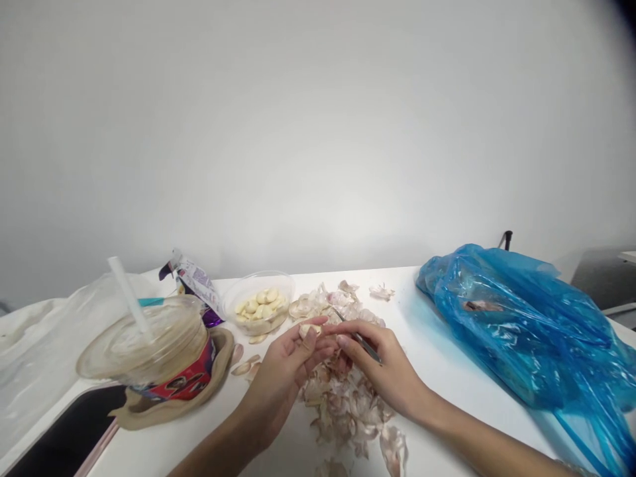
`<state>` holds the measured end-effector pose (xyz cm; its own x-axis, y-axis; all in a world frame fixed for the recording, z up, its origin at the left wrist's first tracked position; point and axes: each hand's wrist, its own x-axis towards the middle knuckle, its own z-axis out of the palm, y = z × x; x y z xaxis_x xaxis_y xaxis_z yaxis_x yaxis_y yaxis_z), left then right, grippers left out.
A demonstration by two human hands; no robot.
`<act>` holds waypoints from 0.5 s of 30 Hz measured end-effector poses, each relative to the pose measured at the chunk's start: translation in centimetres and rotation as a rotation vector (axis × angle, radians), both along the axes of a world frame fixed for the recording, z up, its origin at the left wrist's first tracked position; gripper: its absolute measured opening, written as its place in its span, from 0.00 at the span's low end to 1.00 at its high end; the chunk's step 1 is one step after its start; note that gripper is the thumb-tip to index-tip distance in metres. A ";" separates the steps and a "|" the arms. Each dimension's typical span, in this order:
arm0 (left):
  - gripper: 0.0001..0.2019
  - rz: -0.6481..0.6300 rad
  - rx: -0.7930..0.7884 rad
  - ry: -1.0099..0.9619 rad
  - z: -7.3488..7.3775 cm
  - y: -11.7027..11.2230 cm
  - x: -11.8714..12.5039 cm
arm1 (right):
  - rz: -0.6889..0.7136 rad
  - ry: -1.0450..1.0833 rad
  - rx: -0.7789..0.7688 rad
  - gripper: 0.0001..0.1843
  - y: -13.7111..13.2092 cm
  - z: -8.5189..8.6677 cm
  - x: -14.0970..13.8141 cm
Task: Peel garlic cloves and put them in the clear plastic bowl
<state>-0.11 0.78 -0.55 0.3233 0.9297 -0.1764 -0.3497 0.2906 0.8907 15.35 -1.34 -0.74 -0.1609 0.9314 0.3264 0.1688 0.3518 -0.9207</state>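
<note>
My left hand [291, 361] pinches a garlic clove [312, 329] between thumb and fingers, just above the white table. My right hand [382, 364] meets it from the right, fingers closed round a thin metal tool [355, 334] whose tip points up and to the left, toward the pile of skins. Under both hands lies a heap of papery garlic skins [348, 404]. A clear bowl [233, 301] of peeled cloves [261, 303] stands just behind my left hand.
A plastic cup [159, 344] with lid and white straw stands at the left on a brown holder. A dark phone [69, 434] lies at the lower left. A crumpled blue plastic bag [527, 324] fills the right. A purple wrapper [196, 281] sits behind the cup.
</note>
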 end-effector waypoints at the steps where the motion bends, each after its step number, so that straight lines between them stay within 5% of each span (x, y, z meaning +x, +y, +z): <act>1: 0.12 -0.009 -0.004 -0.012 -0.1 0.1 0.0 | -0.027 -0.011 0.023 0.11 0.0 -0.1 0.0; 8: 0.14 -0.099 0.010 -0.141 -1.1 0.4 0.3 | -0.105 0.085 0.225 0.13 -0.2 -0.4 0.7; 15: 0.20 -0.169 0.076 -0.026 -1.2 -0.5 0.7 | -0.106 -0.015 0.373 0.09 -1.3 0.5 1.4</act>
